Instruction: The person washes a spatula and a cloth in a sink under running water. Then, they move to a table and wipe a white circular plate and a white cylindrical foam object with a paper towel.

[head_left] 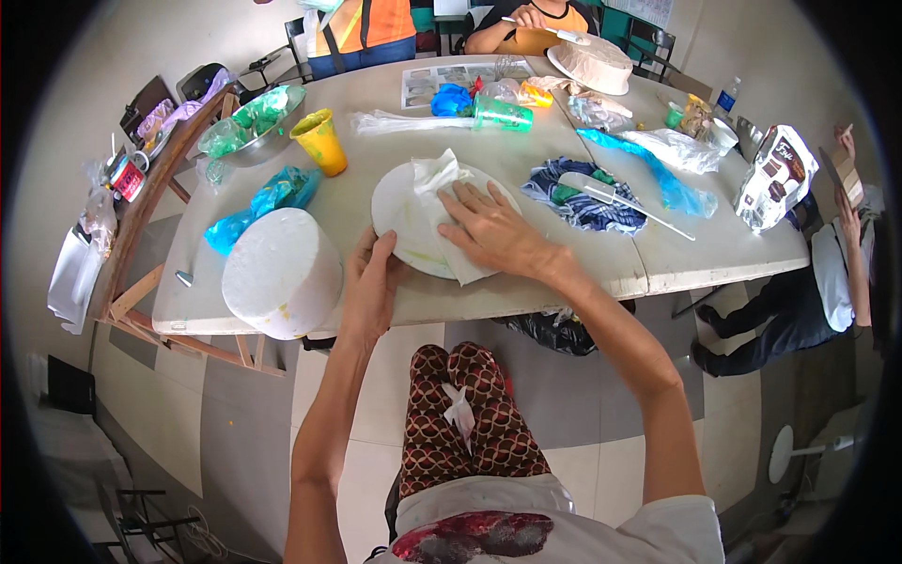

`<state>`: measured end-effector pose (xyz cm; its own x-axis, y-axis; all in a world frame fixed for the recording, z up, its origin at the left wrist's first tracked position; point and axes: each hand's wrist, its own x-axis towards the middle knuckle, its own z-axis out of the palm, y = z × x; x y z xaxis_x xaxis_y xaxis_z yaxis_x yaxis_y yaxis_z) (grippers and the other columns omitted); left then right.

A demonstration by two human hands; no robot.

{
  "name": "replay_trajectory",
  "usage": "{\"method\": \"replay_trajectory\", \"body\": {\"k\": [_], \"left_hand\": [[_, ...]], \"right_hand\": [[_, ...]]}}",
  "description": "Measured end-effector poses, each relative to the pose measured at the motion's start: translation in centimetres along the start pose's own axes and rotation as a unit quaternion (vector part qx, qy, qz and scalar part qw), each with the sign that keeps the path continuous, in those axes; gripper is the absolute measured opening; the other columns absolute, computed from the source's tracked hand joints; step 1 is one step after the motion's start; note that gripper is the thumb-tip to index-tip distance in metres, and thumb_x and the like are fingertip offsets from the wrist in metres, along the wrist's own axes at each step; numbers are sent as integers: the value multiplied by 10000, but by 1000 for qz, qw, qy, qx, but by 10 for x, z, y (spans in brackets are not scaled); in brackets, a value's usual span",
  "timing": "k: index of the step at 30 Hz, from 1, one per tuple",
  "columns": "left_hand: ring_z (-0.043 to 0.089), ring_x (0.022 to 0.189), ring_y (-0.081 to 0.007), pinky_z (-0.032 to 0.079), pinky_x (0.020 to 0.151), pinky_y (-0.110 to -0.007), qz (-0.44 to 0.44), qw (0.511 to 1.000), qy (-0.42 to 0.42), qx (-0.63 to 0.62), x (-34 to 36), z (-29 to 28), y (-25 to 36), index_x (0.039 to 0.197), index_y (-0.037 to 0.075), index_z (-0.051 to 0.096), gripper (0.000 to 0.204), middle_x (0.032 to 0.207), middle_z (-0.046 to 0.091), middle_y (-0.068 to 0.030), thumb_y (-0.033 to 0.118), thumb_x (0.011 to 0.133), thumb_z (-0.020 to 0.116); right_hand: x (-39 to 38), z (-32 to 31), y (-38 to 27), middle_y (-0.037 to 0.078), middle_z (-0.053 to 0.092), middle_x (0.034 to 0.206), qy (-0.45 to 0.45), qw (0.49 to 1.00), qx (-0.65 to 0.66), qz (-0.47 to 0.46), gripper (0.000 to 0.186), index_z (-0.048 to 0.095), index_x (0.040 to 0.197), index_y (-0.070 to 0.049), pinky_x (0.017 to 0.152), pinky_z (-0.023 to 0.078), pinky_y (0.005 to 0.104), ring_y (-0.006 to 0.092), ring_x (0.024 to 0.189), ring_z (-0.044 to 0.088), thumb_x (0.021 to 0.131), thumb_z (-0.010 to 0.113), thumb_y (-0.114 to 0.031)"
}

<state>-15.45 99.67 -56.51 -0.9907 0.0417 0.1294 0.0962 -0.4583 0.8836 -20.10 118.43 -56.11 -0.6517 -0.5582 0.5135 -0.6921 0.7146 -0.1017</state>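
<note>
A round white cake board with faint yellow-green smears lies in front of me on the table. My left hand holds its near-left rim, the thumb at the edge and the other fingers partly hidden. Across the board stretches a white tissue. My right hand lies on the tissue, fingers spread and flat, pressing it against the surface. To the left of my left hand stands a white foam cake dummy with small yellow stains, close to the table's front edge.
Around the board are a yellow cup, a blue plastic bag, a metal bowl, a green cup and a spatula on a checked cloth. Across the table, a person works on a coated cake.
</note>
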Motion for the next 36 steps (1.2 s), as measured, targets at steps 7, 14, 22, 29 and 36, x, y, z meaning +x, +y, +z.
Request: {"method": "replay_trajectory", "body": {"k": [7,14,22,29,36], "left_hand": [[590,883,-159,518,730,-289,11,1000,-19,-10,-2,-5,-1,1169,-20,439,346,1073,553,-110,174,886,482],[581,843,-104,501,661,-235,22,998,-37,40,-4,-11,-2,1153,0,469,298,1020,581,-62,144,892,478],[568,878,-103,488,707,-247,73,995,-16,72,-6,-12,-2,1168,2,478,326,1041,578,-50,163,885,502],[551,921,-121,462,778,-294,70,994,-6,84,-12,-17,-8,1189,12,472,353,1067,570,-47,194,887,502],[532,842,-88,436,736,-252,98,989,6,110,-13,-11,-18,1179,-5,475,367,903,575,-28,234,900,482]], "right_hand": [[13,10,-29,272,390,1251,67,994,60,-62,468,392,1247,3,1001,210,530,390,1198,353,893,409,-303],[46,16,-35,257,351,1297,101,993,13,-63,463,388,1263,-20,1021,168,520,358,1228,330,891,413,-295],[62,17,-24,241,300,1345,122,992,-16,-10,515,321,1315,-33,1050,71,498,318,1278,266,911,338,-352],[56,25,-7,222,305,1350,121,992,-12,25,517,305,1323,-38,1053,67,497,311,1279,264,920,319,-363],[47,28,17,232,394,1285,132,988,-63,38,504,359,1288,-22,1046,92,516,319,1247,325,917,330,-361]]}}
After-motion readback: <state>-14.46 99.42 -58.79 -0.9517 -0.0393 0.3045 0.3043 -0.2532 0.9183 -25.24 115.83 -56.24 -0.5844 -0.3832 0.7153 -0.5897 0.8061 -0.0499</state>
